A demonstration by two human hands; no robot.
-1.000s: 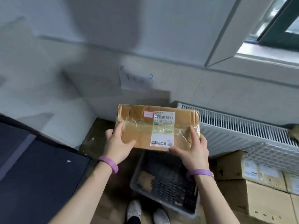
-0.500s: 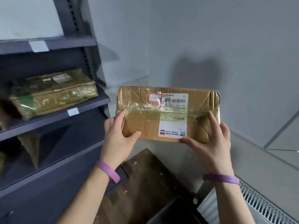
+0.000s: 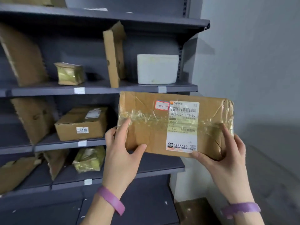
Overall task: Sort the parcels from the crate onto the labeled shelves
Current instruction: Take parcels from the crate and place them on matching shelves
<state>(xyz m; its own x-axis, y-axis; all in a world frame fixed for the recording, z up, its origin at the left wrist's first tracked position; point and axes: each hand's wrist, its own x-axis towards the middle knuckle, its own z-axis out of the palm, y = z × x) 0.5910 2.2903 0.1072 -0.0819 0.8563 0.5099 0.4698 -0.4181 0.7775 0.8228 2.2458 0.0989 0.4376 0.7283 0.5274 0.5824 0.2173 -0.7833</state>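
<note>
A flat brown cardboard parcel [image 3: 149,125], taped across its middle and bearing a white shipping label and a small red-edged sticker, is held up in front of the dark grey shelves [image 3: 100,90]. My left hand [image 3: 123,153] grips its lower left corner, thumb on the front face. My right hand [image 3: 227,156] grips the lower right corner, with the forefinger lying up the front face. Both wrists wear purple bands. The crate is out of view.
The shelves carry several parcels: a white foam box [image 3: 157,69], an upright flat carton [image 3: 113,54], a small gold-taped packet [image 3: 69,73], a brown box numbered 3448 [image 3: 81,125], another gold-taped packet [image 3: 89,159]. White label tags mark the shelf edges. A grey wall stands at right.
The view has swung left from the crate and radiator to face the shelves. The parcel stays held in both hands and now sits in front of the middle shelf levels.
</note>
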